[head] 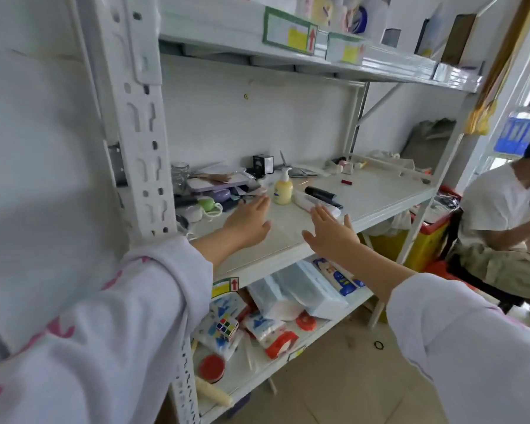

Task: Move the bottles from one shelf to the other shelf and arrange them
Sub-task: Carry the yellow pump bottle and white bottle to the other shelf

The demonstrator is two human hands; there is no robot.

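A small yellow pump bottle stands upright on the middle shelf. Just right of it lie a white tube and a black tube, both on their sides. My left hand is flat and open over the shelf, its fingertips a little left of the pump bottle, not touching it. My right hand is open too, fingers spread, with the fingertips at the near end of the white tube. Several bottles stand on the top shelf.
Clutter fills the middle shelf's left end: a glass jar, a purple tray, a green case. The white upright post stands at left. The bottom shelf holds tissue packs. A seated person is at right.
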